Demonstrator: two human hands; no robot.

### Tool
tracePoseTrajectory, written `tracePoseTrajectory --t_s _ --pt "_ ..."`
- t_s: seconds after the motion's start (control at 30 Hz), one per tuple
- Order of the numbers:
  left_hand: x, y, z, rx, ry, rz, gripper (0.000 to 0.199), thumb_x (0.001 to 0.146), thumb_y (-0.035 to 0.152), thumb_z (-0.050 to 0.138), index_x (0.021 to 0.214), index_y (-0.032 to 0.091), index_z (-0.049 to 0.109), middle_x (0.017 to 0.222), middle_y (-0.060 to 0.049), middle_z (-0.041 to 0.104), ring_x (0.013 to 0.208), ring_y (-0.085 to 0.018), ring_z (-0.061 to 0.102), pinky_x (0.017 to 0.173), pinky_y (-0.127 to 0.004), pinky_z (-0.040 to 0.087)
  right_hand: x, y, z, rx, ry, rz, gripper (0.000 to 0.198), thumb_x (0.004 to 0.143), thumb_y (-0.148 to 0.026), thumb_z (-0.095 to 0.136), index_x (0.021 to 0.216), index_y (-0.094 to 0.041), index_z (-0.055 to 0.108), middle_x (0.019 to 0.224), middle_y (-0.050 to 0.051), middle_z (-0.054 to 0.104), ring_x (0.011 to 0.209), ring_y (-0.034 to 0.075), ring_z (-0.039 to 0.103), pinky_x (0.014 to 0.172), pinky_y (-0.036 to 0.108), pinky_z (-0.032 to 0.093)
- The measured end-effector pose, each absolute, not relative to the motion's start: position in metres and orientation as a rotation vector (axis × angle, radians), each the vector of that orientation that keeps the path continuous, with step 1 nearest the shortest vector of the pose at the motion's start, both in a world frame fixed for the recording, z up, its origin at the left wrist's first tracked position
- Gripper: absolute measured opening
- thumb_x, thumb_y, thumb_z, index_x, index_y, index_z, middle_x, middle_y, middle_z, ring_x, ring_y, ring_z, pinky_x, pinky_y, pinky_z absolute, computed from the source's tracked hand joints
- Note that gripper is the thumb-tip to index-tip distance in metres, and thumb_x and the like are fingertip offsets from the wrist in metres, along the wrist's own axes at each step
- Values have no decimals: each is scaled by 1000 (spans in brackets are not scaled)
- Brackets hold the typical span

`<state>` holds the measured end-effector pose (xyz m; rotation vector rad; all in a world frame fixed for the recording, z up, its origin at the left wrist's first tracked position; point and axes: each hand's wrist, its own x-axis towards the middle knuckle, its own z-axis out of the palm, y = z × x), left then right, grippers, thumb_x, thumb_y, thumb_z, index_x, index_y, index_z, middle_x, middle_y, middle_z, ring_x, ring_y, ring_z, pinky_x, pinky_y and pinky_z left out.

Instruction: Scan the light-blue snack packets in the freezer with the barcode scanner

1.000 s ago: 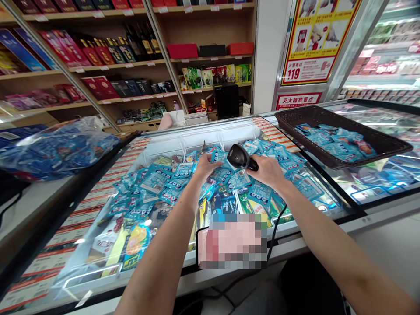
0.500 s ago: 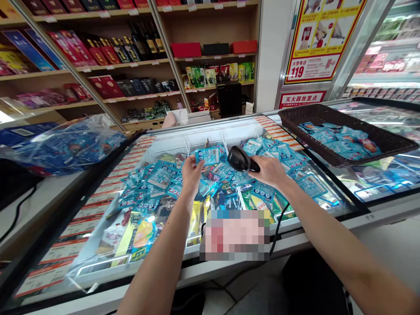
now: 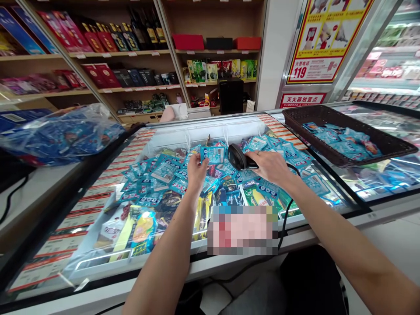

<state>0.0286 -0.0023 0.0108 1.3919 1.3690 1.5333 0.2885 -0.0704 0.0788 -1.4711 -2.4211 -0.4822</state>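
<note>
Left hand (image 3: 197, 169) is pinching a blue sachet (image 3: 214, 154) by one end; my right hand (image 3: 271, 166) is gripping a barcode scanner (image 3: 236, 157). The sachet is looking light, pliable, best held edgewise.

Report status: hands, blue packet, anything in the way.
Left hand pinching blue packet. Right hand gripping black scanner, close beside packet. Scanner cord runs under right forearm. Nothing visible between packet and scanner.

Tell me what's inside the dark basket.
The basket holds a heap of blue packets, coloured like the held packet in the left hand. Whatever lies beneath the top ones is covered and cannot be seen.
</note>
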Motion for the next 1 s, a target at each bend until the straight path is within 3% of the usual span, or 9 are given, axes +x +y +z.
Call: tracePoseTrajectory --t_s 0.5,1.0 --pt "28 3 3 1437 1377 1511 27 74 38 61 91 21 49 86 -1 62 74 -14 61 68 -30 55 278 -66 60 -1419 -2297 -240 38 82 -39 58 117 -25 60 98 4 70 90 22 64 65 29 36" --pt "30 3 4 1458 1390 1526 25 73 37 61 89 22 48 79 1 58 71 -14 58 64 -29 53 279 -65 63 -1469 -2371 -399 38 85 -44 54 116 -21 60 98 6 70 85 23 64 62 30 34"
